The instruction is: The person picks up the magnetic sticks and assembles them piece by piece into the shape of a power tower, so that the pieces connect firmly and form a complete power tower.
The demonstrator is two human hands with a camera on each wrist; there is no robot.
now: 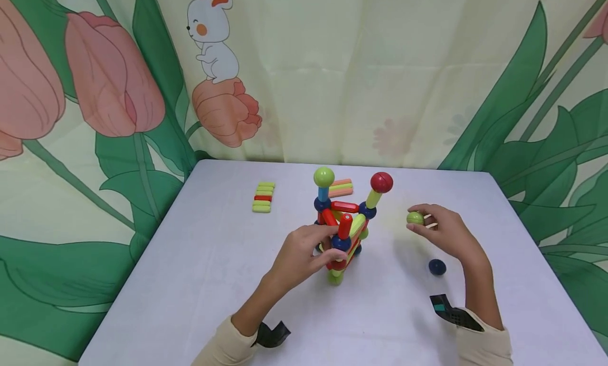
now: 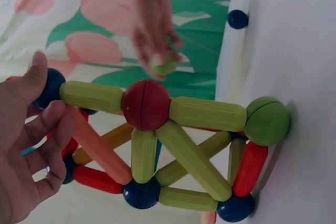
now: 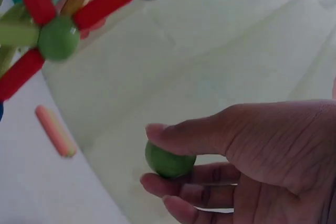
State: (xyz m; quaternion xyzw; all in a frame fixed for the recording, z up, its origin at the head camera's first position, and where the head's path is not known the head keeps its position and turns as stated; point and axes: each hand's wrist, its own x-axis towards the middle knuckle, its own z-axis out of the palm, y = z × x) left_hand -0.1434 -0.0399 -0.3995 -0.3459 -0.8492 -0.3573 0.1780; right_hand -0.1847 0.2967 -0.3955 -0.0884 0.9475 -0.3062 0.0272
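Note:
A tower of coloured rods and balls [image 1: 345, 206] stands upright on the table. My left hand [image 1: 304, 252] grips it near the top, thumb and fingers around a dark blue ball [image 1: 341, 243] that carries a short upright red rod [image 1: 345, 226]. In the left wrist view, that hand [image 2: 31, 145] holds the blue corner ball [image 2: 51, 88]. To the tower's right, my right hand [image 1: 446, 229] pinches a green ball [image 1: 415, 218] in the air, apart from the tower. The right wrist view shows the green ball [image 3: 169, 158] between thumb and fingers. A green ball and a red ball [image 1: 381, 182] top two other rods.
A loose dark blue ball [image 1: 437, 267] lies on the table below my right hand. Several green rods and a red one [image 1: 263, 197] lie in a row at the back left. Orange and green rods [image 1: 341, 188] lie behind the tower. A printed curtain [image 1: 332, 92] hangs behind the table.

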